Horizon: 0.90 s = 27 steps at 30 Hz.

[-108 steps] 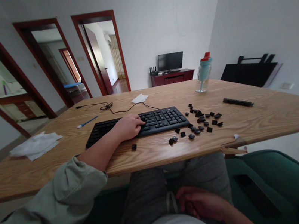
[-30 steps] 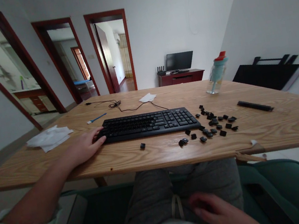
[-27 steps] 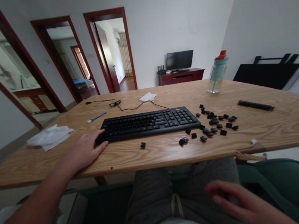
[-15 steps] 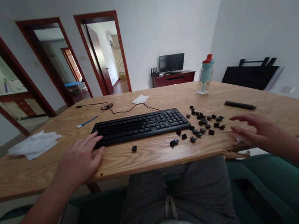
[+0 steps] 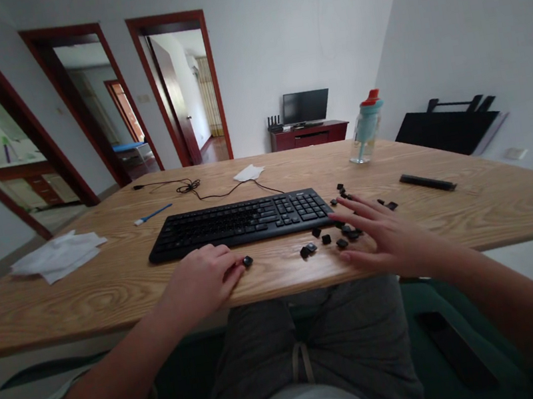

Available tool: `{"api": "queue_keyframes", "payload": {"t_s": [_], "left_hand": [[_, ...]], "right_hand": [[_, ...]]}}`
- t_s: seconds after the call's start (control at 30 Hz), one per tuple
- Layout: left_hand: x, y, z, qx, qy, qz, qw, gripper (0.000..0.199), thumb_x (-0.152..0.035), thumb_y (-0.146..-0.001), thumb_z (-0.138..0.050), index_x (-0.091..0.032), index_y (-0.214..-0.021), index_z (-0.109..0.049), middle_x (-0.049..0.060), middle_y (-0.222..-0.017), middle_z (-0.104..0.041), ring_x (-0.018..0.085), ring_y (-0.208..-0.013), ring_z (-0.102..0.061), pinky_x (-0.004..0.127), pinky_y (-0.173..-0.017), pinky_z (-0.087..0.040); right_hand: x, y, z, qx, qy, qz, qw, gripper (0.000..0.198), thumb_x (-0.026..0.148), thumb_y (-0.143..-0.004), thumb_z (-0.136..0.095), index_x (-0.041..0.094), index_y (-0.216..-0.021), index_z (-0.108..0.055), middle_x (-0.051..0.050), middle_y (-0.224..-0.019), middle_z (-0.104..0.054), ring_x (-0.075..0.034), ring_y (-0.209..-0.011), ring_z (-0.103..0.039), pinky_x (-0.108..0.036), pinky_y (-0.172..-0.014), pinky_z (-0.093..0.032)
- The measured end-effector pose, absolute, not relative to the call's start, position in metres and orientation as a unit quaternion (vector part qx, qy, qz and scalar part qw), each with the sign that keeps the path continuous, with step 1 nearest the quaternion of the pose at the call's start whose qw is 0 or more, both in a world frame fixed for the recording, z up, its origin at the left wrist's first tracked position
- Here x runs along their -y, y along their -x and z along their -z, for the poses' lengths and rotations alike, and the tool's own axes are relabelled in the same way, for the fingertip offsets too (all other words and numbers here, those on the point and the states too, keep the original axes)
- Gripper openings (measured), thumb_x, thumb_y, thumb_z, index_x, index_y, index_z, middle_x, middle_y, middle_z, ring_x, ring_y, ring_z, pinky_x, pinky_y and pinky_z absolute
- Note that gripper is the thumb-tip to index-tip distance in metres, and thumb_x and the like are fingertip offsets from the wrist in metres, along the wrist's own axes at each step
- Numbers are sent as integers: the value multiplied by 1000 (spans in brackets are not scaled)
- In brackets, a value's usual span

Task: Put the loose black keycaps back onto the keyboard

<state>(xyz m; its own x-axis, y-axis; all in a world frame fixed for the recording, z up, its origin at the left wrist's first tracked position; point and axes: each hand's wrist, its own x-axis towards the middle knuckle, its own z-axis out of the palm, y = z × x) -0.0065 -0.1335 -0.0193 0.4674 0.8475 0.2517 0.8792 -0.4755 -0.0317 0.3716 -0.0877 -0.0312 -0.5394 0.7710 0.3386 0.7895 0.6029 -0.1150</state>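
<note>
I looked out across a wood-grain table (image 5: pixel 110 295) toward pale walls (image 5: pixel 263 51), with a green seat (image 5: pixel 424 301) below its near edge. To the left I saw three doorways (image 5: pixel 166 20) framed in reddish brown; one showed a vanity cabinet (image 5: pixel 35 189), another an open door (image 5: pixel 176 99) and a curtain (image 5: pixel 210 97), brighter than the dim main room. Ahead, a dark red cabinet (image 5: pixel 310 136) carried a black monitor (image 5: pixel 306 106).
</note>
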Motion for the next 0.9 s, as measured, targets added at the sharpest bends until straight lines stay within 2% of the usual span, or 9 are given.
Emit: {"api": "queue_keyframes", "payload": {"t_s": [0.17, 0.27, 0.33, 0.43, 0.6, 0.7, 0.8, 0.9], "left_hand": [[133, -2, 18, 517, 846, 109, 66, 31, -45, -97, -53, -22, -106, -73, 6, -100, -69, 22, -94, -62, 36, -84, -48], [134, -7, 19, 512, 849, 110, 66, 28, -40, -98, -53, -23, -108, -72, 5, -98, -69, 21, -93, -62, 35, -84, -48], [134, -13, 19, 501, 855, 109, 75, 26, -35, -98, -51, -23, -106, -73, 5, -98, -69, 21, -93, -62, 35, -84, -48], [134, -26, 18, 481, 866, 104, 96, 25, -31, -99, -50, -22, -102, -73, 5, -97, -69, 21, -94, -62, 35, -83, -48], [125, -56, 14, 434, 891, 91, 97, 26, -32, -99, -49, -22, -102, -72, 4, -95, -70, 22, -90, -62, 36, -80, -49], [122, -74, 13, 406, 905, 87, 92, 28, -33, -99, -47, -20, -103, -72, 5, -97, -70, 22, -91, -62, 38, -82, -50], [122, -87, 14, 390, 912, 80, 95, 30, -34, -100, -45, -20, -103, -71, 6, -99, -70, 23, -92, -62, 40, -82, -50], [125, -92, 16, 383, 914, 84, 100, 30, -32, -100, -44, -19, -109, -70, 8, -103, -70, 24, -96, -63, 40, -84, -51]], "right_hand": [[81, -370, 23, 871, 455, 16, 182, 72, 71, -90, -48, 26, -147, -51, -9, -164, -27, -37, -153, -18, -62, -121, -24], [42, -388, 21, 833, 515, 19, 201, 77, 73, -91, -40, 24, -149, -49, -11, -164, -27, -35, -152, -21, -58, -124, -20], [13, -404, 23, 804, 556, -16, 211, 78, 71, -94, -32, 21, -152, -45, -11, -162, -30, -33, -152, -24, -55, -125, -20], [-22, -421, 29, 769, 590, -99, 225, 75, 66, -96, -23, 22, -154, -42, -7, -159, -37, -32, -147, -35, -54, -124, -27], [-46, -421, 35, 790, 559, -140, 208, 73, 64, -95, -25, 25, -154, -42, -2, -160, -35, -29, -148, -34, -49, -126, -24], [-49, -417, 36, 797, 558, -142, 182, 71, 67, -94, -29, 27, -147, -52, -2, -156, -41, -29, -146, -37, -49, -126, -25], [-46, -419, 35, 794, 563, -149, 175, 70, 71, -93, -29, 26, -133, -66, -5, -147, -54, -32, -138, -48, -49, -122, -33], [-34, -423, 31, 787, 569, -156, 181, 71, 74, -93, -28, 26, -122, -72, -7, -134, -65, -33, -126, -59, -49, -117, -41]]}}
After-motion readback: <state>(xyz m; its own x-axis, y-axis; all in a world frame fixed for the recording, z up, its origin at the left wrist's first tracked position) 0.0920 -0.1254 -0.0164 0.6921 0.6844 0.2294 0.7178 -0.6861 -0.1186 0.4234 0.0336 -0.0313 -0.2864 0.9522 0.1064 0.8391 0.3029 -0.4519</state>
